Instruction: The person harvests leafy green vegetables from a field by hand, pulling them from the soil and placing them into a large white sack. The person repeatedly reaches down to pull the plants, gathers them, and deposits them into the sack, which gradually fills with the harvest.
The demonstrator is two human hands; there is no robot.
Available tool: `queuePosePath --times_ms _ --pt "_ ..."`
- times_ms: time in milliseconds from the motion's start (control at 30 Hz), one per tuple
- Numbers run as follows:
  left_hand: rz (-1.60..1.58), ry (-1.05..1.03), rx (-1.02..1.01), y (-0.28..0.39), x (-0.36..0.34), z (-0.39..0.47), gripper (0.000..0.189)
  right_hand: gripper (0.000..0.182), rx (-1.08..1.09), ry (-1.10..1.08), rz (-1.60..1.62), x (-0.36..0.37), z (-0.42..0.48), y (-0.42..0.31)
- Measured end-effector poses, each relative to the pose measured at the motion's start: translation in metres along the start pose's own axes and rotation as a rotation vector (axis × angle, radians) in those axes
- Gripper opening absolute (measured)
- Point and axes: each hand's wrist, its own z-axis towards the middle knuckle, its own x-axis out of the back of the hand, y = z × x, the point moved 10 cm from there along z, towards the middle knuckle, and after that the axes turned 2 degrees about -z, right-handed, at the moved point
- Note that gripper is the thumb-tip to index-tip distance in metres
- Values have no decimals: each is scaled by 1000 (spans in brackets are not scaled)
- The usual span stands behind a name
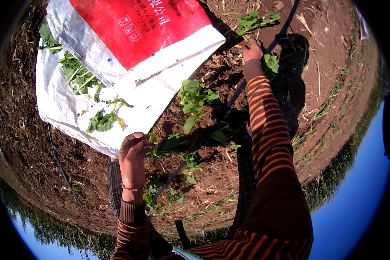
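My right hand (pixel 254 51) reaches forward to the soil, its fingers at the base of a leafy green plant (pixel 248 23). Whether they grip the stem is hidden. Beside that wrist grows another green leaf (pixel 271 63). My left hand (pixel 135 148) is raised over the near edge of a white woven plastic sack (pixel 156 107), fingers curled; I cannot tell if something small is pinched there. Cut leafy greens (pixel 79 76) lie inside the sack's mouth, and a loose wilted sprig (pixel 105 120) with a yellow leaf rests on its white surface.
A red printed panel (pixel 169 29) with writing covers the sack's upper part. Leafy plants (pixel 193 100) stand in the brown soil between my hands. A dark drip-irrigation hose (pixel 237 96) crosses diagonally under my right arm; another thin line (pixel 60 165) runs at left.
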Motion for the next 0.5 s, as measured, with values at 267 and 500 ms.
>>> queuePosePath --times_ms 267,500 --pt "237 240 -290 23 83 11 37 26 550 108 569 89 -87 -89" --pt "566 868 -337 45 333 78 78 46 857 146 395 129 -115 -294"
